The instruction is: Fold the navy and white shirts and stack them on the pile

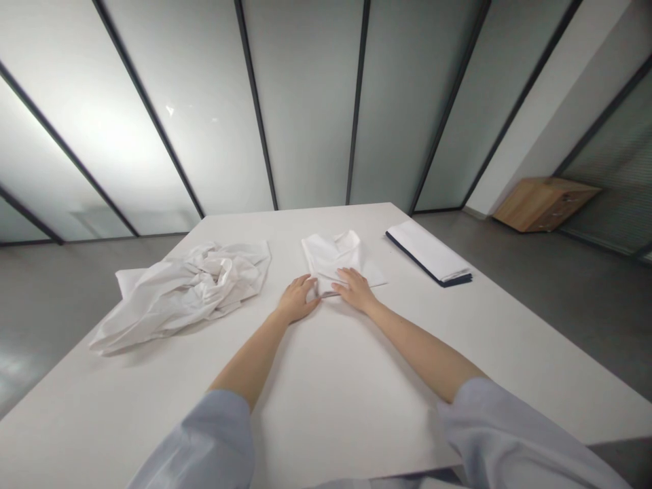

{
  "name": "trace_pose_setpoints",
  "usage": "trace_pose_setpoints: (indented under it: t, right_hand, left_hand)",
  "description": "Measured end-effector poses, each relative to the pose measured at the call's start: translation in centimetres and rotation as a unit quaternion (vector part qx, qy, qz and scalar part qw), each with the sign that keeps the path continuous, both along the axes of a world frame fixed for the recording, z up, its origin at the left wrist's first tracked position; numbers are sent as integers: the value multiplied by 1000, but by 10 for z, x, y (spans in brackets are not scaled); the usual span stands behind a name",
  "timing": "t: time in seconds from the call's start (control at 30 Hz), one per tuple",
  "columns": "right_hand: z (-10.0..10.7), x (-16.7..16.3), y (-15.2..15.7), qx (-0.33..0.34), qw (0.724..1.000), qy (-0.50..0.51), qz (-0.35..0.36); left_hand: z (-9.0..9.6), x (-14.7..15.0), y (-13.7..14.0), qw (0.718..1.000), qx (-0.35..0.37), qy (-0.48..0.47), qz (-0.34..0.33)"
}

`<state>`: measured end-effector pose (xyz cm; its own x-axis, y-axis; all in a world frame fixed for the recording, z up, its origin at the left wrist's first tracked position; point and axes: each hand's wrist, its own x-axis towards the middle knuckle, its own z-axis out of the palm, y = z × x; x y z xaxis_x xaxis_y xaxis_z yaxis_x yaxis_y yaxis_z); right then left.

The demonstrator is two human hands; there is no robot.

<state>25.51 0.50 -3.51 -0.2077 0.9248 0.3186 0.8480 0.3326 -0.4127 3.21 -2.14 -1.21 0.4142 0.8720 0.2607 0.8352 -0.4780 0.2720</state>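
A partly folded white cloth (332, 252) lies on the white table in front of me, its far end rumpled and a thin flap reaching out to the right. My left hand (299, 299) rests at its near left corner, with the thumb and fingertips touching the edge and the fingers apart. Flat on the near part of the cloth lies my right hand (355, 291), fingers spread. Neither hand is closed round the fabric. What kind of garment or linen the cloth is, I cannot tell.
On the left of the table (351, 394) a large crumpled white cloth (198, 285) hangs slightly past the edge. At the right edge lies a folded white cloth (430, 248) on a dark navy one (448, 282). A wooden cabinet (545, 204) stands beyond, near frosted glass panels (305, 102).
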Motion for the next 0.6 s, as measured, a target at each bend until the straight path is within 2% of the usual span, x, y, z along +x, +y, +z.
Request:
trace_pose_setpoints:
  t: [0.17,0.4,0.5,0.6]
  right_hand:
    - [0,15,14,-5,997,4,-75]
    - [11,46,24,-1,975,24,-220]
    - [11,53,25,10,968,61,-242]
    - [11,54,25,20,965,118,-234]
  left_hand:
    - [5,12,-7,998,-21,9,-51]
    - [4,15,-7,997,-42,29,-56]
    - [5,17,-8,998,-31,29,-56]
    - [7,21,-10,998,-27,28,-46]
